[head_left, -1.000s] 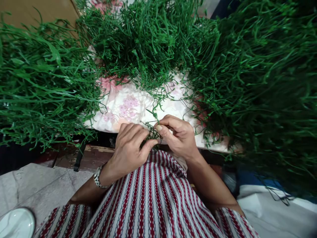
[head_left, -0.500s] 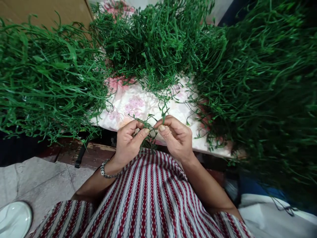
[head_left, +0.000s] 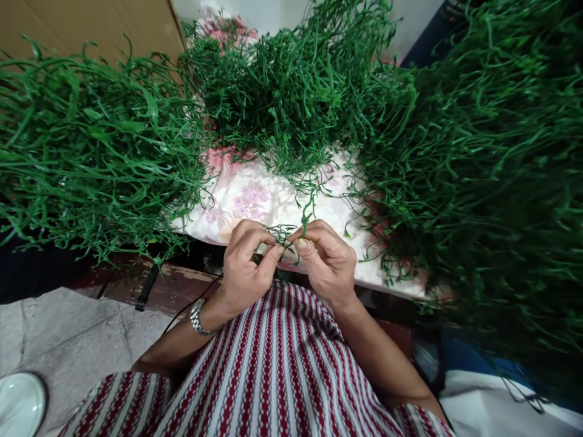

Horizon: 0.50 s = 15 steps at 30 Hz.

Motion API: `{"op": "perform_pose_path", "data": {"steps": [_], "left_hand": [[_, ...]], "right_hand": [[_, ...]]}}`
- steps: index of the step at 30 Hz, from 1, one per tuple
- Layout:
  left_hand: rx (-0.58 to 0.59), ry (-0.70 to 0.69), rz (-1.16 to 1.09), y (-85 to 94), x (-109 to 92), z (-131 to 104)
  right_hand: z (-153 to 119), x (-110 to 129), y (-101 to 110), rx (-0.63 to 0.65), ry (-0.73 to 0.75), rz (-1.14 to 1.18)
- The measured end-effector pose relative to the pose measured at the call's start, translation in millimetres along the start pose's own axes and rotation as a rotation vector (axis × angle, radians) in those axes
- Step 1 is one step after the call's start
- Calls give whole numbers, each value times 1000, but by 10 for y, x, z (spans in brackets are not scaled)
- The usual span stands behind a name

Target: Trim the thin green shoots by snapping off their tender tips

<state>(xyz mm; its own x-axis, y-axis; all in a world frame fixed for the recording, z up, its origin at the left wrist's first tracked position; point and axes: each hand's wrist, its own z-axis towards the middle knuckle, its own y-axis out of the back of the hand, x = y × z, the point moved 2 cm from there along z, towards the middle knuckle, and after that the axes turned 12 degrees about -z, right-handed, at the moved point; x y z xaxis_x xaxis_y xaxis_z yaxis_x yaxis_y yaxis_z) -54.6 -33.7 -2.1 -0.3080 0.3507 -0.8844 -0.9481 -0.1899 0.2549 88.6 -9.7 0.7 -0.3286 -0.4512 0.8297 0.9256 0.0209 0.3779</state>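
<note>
At frame centre, the left hand (head_left: 248, 261) pinches thin stems (head_left: 281, 230) running sideways toward the right hand (head_left: 331, 262), whose thumb and finger close on a stalk (head_left: 305, 221) pointing up the frame

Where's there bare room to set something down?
Flowered cloth between left heap, back heap and left hand; grey floor between wooden ledge and white round dish. Crowded: right heap covering the cloth's right side; thin stems between left hand and right hand.

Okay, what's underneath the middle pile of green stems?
A white covering with pink flowers shows along the near edge of the middle pile. Whatever lies directly beneath is covered by stems.
</note>
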Motion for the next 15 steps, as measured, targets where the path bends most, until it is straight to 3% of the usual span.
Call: {"op": "perform_pose_path", "data": {"steps": [2,5,10,15], "left_hand": [[28,-120,123,-3,-35,-2],[91,-183,178,0,-58,-8],[247,-142,113,20,-43,-36],[229,-33,41,25,7,-52]], "right_hand": [[4,18,-11,-13,24,-32],[-8,46,-35,-13,50,-54],[-27,72,-40,98,78,-53],[-38,120,11,179,193,-179]]}}
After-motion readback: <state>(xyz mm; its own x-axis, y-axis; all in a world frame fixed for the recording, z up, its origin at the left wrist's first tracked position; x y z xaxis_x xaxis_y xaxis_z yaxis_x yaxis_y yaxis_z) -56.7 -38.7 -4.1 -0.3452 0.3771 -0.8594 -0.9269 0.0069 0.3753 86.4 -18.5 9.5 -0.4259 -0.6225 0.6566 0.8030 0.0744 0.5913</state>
